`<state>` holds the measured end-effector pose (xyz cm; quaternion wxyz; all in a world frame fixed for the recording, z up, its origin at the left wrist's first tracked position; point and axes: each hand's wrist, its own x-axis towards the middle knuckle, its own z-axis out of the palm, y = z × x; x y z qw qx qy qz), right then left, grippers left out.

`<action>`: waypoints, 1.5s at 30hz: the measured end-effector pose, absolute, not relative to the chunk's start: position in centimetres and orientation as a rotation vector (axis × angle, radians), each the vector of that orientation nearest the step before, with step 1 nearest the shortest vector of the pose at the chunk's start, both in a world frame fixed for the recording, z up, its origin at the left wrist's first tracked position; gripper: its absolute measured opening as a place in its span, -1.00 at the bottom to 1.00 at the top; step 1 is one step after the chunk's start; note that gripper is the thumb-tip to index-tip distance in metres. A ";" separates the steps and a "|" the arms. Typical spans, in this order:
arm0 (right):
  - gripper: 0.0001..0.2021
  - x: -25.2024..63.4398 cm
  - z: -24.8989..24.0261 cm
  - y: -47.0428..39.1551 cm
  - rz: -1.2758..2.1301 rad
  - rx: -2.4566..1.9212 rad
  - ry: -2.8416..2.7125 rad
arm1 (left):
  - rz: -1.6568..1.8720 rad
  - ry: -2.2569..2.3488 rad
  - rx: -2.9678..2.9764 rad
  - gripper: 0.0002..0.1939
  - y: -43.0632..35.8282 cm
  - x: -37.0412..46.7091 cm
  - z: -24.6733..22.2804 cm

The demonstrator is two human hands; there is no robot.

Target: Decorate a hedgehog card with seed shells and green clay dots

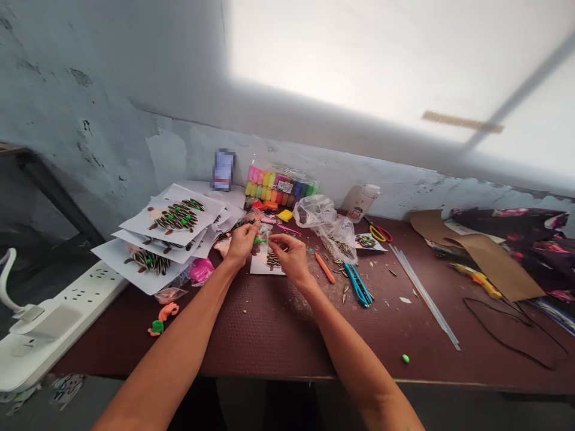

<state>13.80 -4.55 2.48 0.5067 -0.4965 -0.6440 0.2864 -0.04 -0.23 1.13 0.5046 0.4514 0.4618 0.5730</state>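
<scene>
My left hand [242, 244] is closed on a small piece of green clay [259, 240], with what looks like clear plastic around it. Close by on the right, my right hand [291, 256] has its fingers pinched together; anything between them is too small to make out. Below both hands lies a white card [263, 268] bearing striped seeds, partly covered by my right hand. Left of them, a stack of white cards [135, 234] carries hedgehog shapes made of striped seeds, dotted with green. Orange clay [169, 311] and green clay [156, 327] lie near my left forearm.
Behind are a pack of coloured clay [281, 188], a phone [223, 170] and a white bottle [363, 203]. To the right lie a blue cutter [358, 285], scissors [380, 230], glue sticks [424, 296] and a glue gun [478, 280]. A power strip [67, 311] sits left.
</scene>
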 end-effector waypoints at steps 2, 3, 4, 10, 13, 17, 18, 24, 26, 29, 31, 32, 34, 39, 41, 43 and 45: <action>-0.91 13.9 2.5 -4.5 0.662 -1.190 -1.563 | 1.363 1.082 1.108 -0.46 -0.4 0.1 1.2; -0.92 13.9 2.5 -4.4 0.666 -1.192 -1.572 | 1.361 1.067 1.117 -0.44 -0.5 0.1 1.3; -0.92 14.0 2.5 -4.4 0.684 -1.196 -1.581 | 1.363 1.058 1.125 -0.43 -0.5 0.1 1.3; -0.84 13.9 2.1 -4.5 0.806 -1.174 -1.586 | 1.316 0.966 1.093 -0.40 -0.8 0.2 1.8; -0.84 13.8 2.2 -4.5 0.741 -1.112 -1.611 | 1.294 0.949 1.057 -0.42 -0.7 0.2 1.8; -0.88 13.5 2.3 -4.8 0.712 -1.071 -1.681 | 1.304 0.989 1.032 -0.44 -0.7 0.4 1.6; -0.89 13.5 2.3 -4.9 0.697 -1.079 -1.698 | 1.297 1.001 1.032 -0.45 -0.7 0.5 1.5; -0.92 13.3 2.3 -5.2 0.546 -1.198 -1.818 | 1.284 1.064 1.108 -0.49 -1.1 1.1 1.4; -0.93 13.4 2.3 -5.3 0.492 -1.240 -1.841 | 1.287 1.058 1.133 -0.49 -1.2 1.2 1.3; -0.93 13.5 2.4 -5.3 0.427 -1.268 -1.885 | 1.289 1.051 1.146 -0.49 -1.1 1.1 1.2; -0.90 13.5 2.3 -5.3 0.390 -1.277 -1.913 | 1.293 1.047 1.152 -0.49 -1.0 1.1 1.1; -0.89 13.5 2.3 -5.3 0.375 -1.282 -1.923 | 1.293 1.049 1.159 -0.49 -0.9 1.1 0.9; -0.89 13.4 2.2 -5.4 0.336 -1.297 -1.939 | 1.285 1.068 1.183 -0.49 -0.7 1.0 0.7; -0.92 12.8 2.3 -5.7 0.243 -1.275 -1.922 | 1.284 1.151 1.264 -0.51 -0.4 0.6 0.5; -0.90 12.8 2.4 -5.7 0.275 -1.232 -1.841 | 1.325 1.166 1.272 -0.50 -0.2 0.3 0.7; -0.90 13.1 2.7 -5.4 0.331 -1.189 -1.697 | 1.346 1.154 1.242 -0.50 -0.1 0.1 1.0; -0.88 13.7 3.0 -5.0 0.410 -1.147 -1.550 | 1.315 1.097 1.171 -0.50 -0.2 -0.1 1.2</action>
